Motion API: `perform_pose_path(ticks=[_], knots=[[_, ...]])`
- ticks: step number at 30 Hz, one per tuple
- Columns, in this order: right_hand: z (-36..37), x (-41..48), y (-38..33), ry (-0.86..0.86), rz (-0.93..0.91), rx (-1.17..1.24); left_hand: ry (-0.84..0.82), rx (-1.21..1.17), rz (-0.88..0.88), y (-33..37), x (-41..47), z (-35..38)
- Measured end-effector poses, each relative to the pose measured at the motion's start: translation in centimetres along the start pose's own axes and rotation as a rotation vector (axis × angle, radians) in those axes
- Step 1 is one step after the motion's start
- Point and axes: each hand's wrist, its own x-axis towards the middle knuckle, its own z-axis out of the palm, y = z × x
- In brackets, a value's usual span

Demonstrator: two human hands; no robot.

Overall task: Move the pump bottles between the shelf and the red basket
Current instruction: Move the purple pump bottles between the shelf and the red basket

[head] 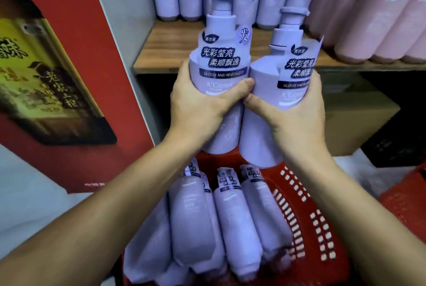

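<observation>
Left hand (198, 106) and right hand (297, 112) each wrap fingers round a purple pump bottle (219, 73), second bottle (276, 92) touching it, above the red basket (306, 216), shelf (170, 50) edge just behind.

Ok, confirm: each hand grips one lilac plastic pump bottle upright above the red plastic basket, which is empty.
Not empty: the head view shows several lilac plastic pump bottles lying in the red plastic basket. Otherwise right: left hand grips one upright bottle, right hand a second upright bottle, above it.
</observation>
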Motion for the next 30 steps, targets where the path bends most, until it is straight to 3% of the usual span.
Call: perform_pose_path(ticks=[3, 10, 14, 19, 22, 30], knots=[[-1.0, -1.8, 2.0, -0.031, 0.060, -0.072, -0.020, 0.080, -0.091, -1.2, -1.7, -0.3], [-1.8, -3.3, 6.4, -0.257, 0.438, -0.401, -0.193, 0.327, -0.459, -6.0, -5.7, -0.8], [-2.1, -3.0, 7.7, -0.380, 0.536, -0.503, -0.259, 0.553, -0.422, -7.8, -6.1, -0.7], [-3.3, -2.3, 8.8, -0.537, 0.579, -0.566, -0.412, 1.066, -0.149, -8.5, -6.1, 0.2], [-3.5, -2.6, 9.8, -0.578, 0.612, -0.617, -0.505, 1.128, -0.173, -9.1, -6.3, 0.7], [-3.5, -2.9, 11.6, -0.583, 0.703, -0.648, -0.567, 1.240, -0.261, -10.9, -5.6, 0.7]])
